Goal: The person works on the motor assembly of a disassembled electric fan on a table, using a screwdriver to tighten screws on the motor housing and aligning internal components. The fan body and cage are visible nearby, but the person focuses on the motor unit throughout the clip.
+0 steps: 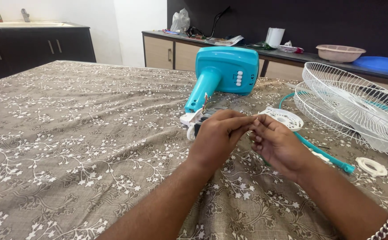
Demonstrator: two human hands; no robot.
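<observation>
Both hands meet above the patterned cloth [69,146]: my left hand [216,135] and right hand [278,144] pinch something too small to identify, beside the turquoise fan base [225,71].

Viewpoint: head-worn, above and behind both forearms.
Direction: forward and downward across the patterned tablecloth [69,133], toward the dark counter [291,55] at upper right of the frame.
Nearness: close to left hand [216,135] and right hand [279,144], at frame centre.
Shared views: single view only.
</observation>
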